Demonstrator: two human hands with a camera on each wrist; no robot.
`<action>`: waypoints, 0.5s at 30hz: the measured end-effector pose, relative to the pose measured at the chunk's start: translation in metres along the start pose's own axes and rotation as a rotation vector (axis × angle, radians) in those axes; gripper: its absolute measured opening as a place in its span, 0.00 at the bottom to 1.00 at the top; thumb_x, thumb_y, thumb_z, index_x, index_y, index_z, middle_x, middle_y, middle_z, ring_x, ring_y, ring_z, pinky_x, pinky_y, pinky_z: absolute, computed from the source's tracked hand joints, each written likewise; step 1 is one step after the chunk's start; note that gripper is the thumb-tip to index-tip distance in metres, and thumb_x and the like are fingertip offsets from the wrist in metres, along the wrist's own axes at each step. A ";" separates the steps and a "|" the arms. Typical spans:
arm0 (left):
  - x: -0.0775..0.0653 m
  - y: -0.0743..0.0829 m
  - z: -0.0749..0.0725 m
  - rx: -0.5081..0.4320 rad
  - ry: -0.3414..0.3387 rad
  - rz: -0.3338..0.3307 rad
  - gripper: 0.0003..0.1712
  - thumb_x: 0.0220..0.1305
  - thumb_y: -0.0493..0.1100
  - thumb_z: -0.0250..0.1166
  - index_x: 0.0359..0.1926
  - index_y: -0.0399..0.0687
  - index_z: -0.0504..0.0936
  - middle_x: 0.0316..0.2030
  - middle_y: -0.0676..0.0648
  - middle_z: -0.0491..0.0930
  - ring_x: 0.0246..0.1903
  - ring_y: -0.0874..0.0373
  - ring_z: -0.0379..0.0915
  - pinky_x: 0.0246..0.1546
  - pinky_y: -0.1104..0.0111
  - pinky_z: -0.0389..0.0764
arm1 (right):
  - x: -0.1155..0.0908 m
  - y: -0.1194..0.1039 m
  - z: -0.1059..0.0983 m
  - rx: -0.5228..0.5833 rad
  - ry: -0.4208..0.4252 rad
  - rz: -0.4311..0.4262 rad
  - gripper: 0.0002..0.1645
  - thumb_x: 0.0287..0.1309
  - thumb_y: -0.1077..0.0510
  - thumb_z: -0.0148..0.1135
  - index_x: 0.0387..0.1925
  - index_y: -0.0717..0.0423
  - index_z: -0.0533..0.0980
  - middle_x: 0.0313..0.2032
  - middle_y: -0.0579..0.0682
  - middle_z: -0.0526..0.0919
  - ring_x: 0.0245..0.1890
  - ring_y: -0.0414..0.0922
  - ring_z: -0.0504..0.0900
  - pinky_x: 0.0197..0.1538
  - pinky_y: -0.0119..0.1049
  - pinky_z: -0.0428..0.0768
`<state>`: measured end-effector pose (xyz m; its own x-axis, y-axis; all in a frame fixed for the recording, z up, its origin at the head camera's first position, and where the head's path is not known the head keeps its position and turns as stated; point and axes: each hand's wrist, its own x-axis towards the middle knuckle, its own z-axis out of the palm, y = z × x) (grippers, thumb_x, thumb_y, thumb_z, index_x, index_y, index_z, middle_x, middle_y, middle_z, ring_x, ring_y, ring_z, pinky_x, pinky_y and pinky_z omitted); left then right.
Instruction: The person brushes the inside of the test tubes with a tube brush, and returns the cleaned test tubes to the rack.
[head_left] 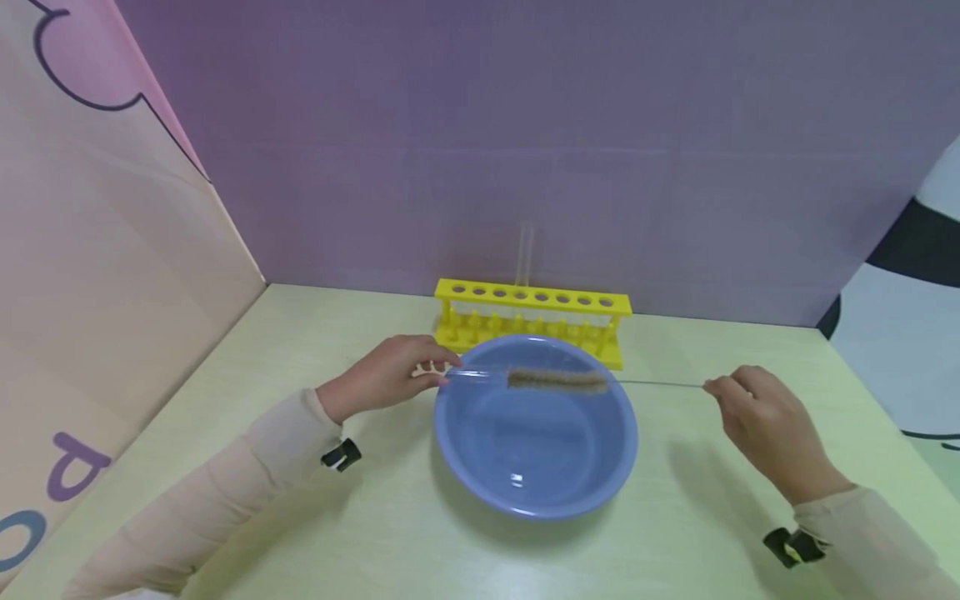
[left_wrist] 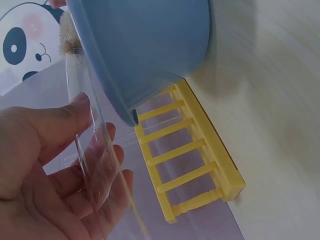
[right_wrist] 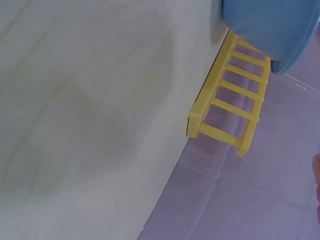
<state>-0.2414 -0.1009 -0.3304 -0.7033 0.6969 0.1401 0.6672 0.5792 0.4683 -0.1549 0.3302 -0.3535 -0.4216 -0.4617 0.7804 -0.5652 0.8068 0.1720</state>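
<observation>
My left hand holds a clear glass test tube between thumb and fingers, over the left rim of a blue basin. To the right, my right hand pinches the thin wire handle of a test tube brush. Its tan bristles lie level above the basin, in line with the tube. In the left wrist view the bristles meet the tube's far end; how much of them sits inside I cannot tell. Only fingertips of my right hand show in the right wrist view.
Behind the basin stands a yellow test tube rack, close to the purple back wall. Another clear tube rises upright from the rack. A pale wood-grained table lies under everything, with a printed panel at left.
</observation>
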 end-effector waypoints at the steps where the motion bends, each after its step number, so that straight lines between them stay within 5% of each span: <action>1: 0.000 0.000 0.000 0.007 0.006 0.005 0.18 0.57 0.41 0.68 0.50 0.49 0.82 0.36 0.54 0.80 0.36 0.60 0.75 0.36 0.71 0.76 | 0.001 0.000 -0.001 -0.005 -0.010 0.000 0.31 0.71 0.50 0.35 0.22 0.65 0.75 0.18 0.53 0.70 0.18 0.48 0.68 0.21 0.38 0.69; 8: -0.001 -0.002 0.003 0.075 0.062 0.079 0.19 0.57 0.39 0.68 0.51 0.47 0.81 0.35 0.52 0.80 0.36 0.59 0.75 0.36 0.67 0.77 | 0.004 -0.004 -0.005 -0.026 -0.062 0.001 0.34 0.73 0.49 0.33 0.21 0.64 0.75 0.18 0.51 0.70 0.18 0.44 0.70 0.21 0.34 0.71; 15: -0.002 -0.003 0.005 0.106 0.082 0.077 0.19 0.55 0.39 0.69 0.50 0.49 0.82 0.36 0.52 0.80 0.37 0.59 0.75 0.39 0.67 0.77 | 0.007 -0.008 -0.008 -0.001 -0.085 0.022 0.35 0.73 0.47 0.33 0.21 0.63 0.76 0.20 0.51 0.72 0.20 0.44 0.72 0.23 0.33 0.73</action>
<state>-0.2412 -0.1020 -0.3363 -0.6635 0.7070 0.2449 0.7394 0.5694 0.3592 -0.1476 0.3229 -0.3446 -0.4929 -0.4737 0.7298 -0.5544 0.8175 0.1562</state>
